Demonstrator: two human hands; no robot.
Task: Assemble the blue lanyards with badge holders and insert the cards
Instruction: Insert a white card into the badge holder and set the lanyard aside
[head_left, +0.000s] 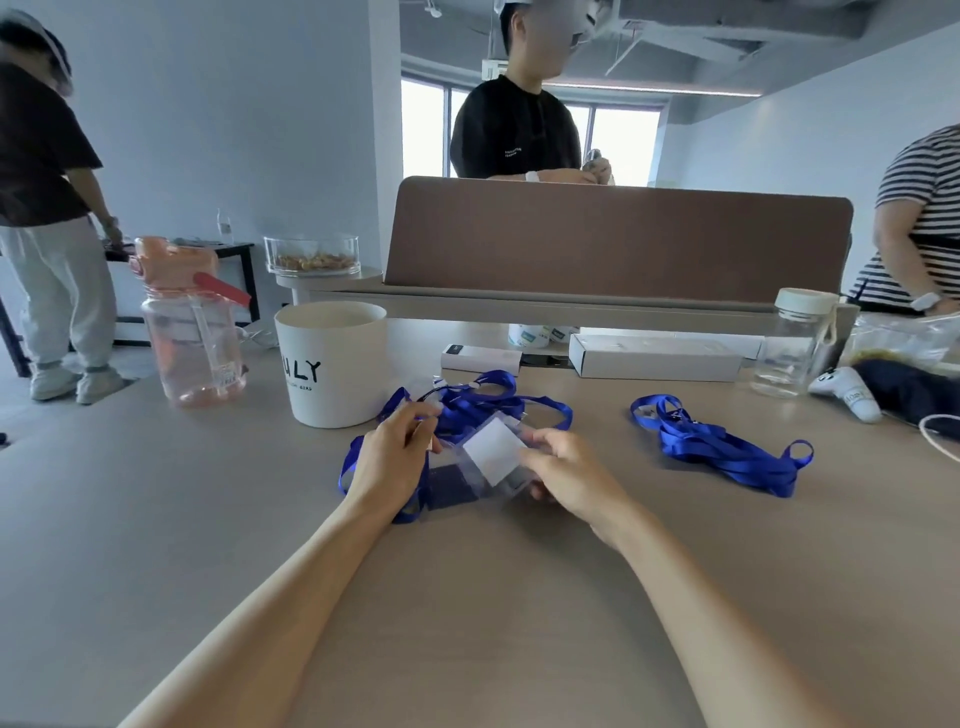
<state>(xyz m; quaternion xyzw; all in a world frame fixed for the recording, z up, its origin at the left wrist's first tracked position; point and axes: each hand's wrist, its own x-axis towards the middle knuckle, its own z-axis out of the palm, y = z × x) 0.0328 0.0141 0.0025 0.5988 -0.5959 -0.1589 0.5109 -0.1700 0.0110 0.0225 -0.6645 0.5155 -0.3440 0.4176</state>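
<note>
The only writing I can read is on the white pot (332, 364) at the back left of the desk (467, 597): big black letters "ULY", with a smaller line under them too fine to make out. The print on the two white boxes (657, 356) by the brown divider is too small for me.

I count two heaps of blue lanyards: one (483, 405) tangled under and behind my hands, the other (722, 447) lying apart to the right. My left hand (389, 457) has its fingers curled on the left edge of a clear badge holder (457, 465). My right hand (566, 467) pinches a white card (493, 449), which sits tilted at the holder's right end. A dark card (452, 486) lies under the clear plastic.

There are four containers. The pot's contents are hidden, the pink bottle (192, 322) holds a straw, a clear tub (311, 254) holds brown snacks, and the glass jar (795, 343) has a white lid.
</note>
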